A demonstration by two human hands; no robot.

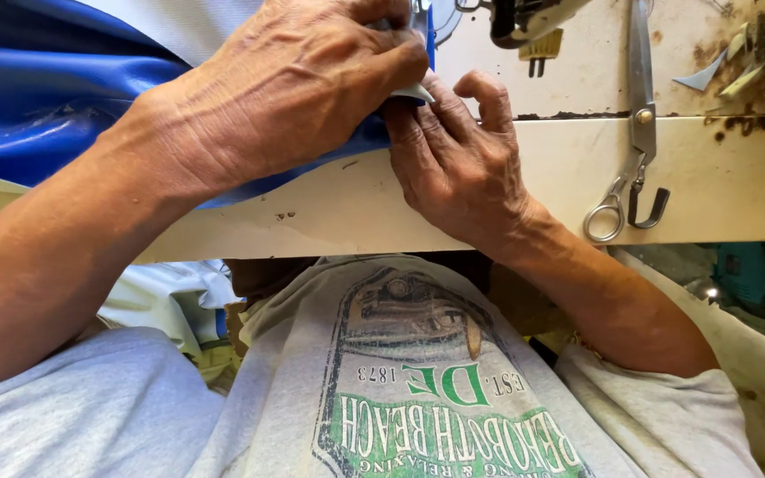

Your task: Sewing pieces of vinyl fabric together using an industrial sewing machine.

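- The blue fabric (37, 84) is spread at the left over the table; it looks soft, limp and somewhat slick, best taken at its folded edge.
- The left hand (285, 88) is closed down on that fabric, fingers pinching its edge near the top middle.
- The right hand (462, 164) is curled, fingertips pressing the same pale folded corner.
- Scissors (635, 124) lie well apart on the stained cream table (719, 186), below a sewing machine (524, 18).
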